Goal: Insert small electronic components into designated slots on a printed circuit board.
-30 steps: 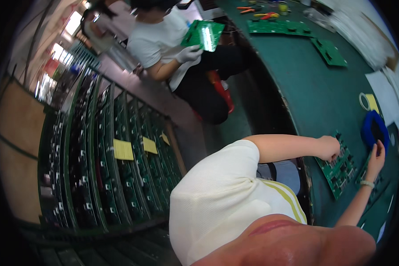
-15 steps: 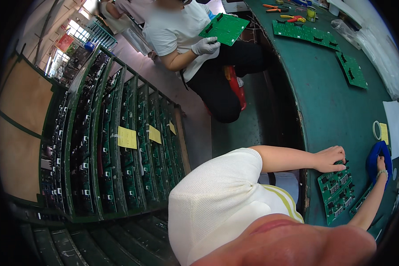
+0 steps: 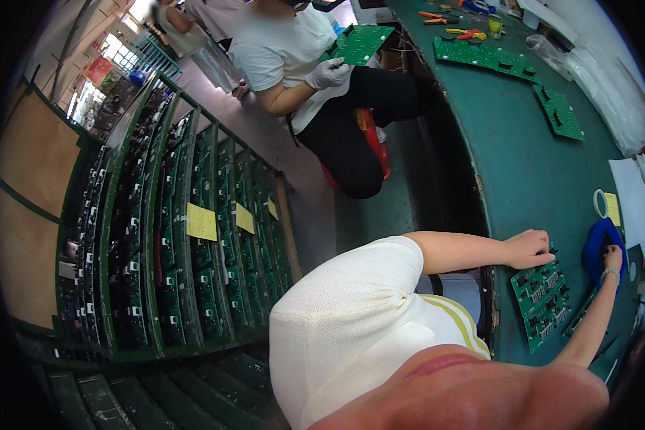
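My left hand (image 3: 529,249) rests at the far edge of a green circuit board (image 3: 540,304) lying on the bench. Its fingers are curled down there; anything between them is hidden. Black parts and white display blocks cover that board. To the right, my right hand (image 3: 612,258) reaches into a blue bin (image 3: 593,252), fingers bent together, and what they pinch is too small to make out. Beside the first board lies another green board (image 3: 582,315), partly behind my right forearm.
A tape roll (image 3: 600,203) and yellow note (image 3: 613,208) lie beyond the bin. More boards (image 3: 557,112), pliers (image 3: 467,34) and clear plastic bags (image 3: 598,93) are farther along the green bench (image 3: 505,158). A seated person holds a board (image 3: 362,44). Board-filled racks (image 3: 186,287) stand left.
The view has shifted slightly, so the scene sits a little differently. My left hand's fingers look more curled at the board's edge; my right hand remains in the blue bin.
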`<move>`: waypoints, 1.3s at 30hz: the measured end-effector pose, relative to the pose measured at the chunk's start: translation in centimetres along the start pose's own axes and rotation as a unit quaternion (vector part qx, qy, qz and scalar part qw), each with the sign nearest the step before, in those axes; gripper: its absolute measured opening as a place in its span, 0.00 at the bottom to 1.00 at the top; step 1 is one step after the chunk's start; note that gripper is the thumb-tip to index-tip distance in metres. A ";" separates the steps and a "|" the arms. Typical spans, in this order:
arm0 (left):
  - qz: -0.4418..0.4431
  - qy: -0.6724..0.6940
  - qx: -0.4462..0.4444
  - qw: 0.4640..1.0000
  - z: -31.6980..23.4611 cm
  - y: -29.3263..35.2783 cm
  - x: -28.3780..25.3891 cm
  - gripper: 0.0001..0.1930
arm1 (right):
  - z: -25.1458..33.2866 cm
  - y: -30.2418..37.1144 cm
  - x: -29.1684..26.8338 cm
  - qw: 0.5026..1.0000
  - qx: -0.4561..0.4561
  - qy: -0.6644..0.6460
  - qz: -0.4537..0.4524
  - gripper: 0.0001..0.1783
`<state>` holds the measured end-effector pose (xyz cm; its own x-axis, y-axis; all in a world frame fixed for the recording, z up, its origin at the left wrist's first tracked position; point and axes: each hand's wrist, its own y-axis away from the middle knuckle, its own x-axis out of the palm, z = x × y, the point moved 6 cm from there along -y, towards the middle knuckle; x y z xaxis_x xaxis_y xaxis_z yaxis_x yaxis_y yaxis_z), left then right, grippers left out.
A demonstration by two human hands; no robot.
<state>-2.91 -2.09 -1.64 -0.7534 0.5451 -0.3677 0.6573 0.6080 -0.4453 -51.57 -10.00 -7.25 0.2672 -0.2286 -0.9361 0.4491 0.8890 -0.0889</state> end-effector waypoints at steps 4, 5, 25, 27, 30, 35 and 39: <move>-0.034 0.019 -0.023 0.999 1.4 0.6 -0.8 0.21 | 0.6 -0.6 1.3 0.984 0.097 -0.145 -0.034 0.11; -0.043 0.017 -0.028 0.999 1.4 0.6 -1.0 0.21 | 0.6 -0.5 1.0 0.972 0.128 -0.193 -0.044 0.11; -0.094 0.738 -0.318 0.587 2.7 -9.3 8.3 0.18 | 31.7 22.9 -5.4 0.641 -0.013 -0.761 -0.099 0.16; -0.172 0.802 -0.289 0.494 1.5 -9.0 9.5 0.15 | 31.0 24.0 -4.8 0.646 -0.016 -0.753 -0.126 0.15; -0.157 0.776 -0.393 0.468 0.5 -6.6 9.5 0.14 | 30.5 25.0 -4.5 0.687 -0.053 -0.711 -0.140 0.15; -0.187 0.784 -0.343 0.482 3.3 -7.6 10.6 0.13 | 32.6 25.9 -5.7 0.688 -0.066 -0.716 -0.098 0.15; -0.211 0.787 -0.394 0.425 4.1 -7.2 12.0 0.16 | 31.3 25.6 -5.7 0.618 -0.001 -0.784 -0.059 0.15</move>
<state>-16.77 -2.28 -6.23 -0.2695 -0.3751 0.8870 0.7393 0.5096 0.4401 -14.88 1.67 6.51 0.7313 -0.3934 0.5572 0.5437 0.8295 -0.1279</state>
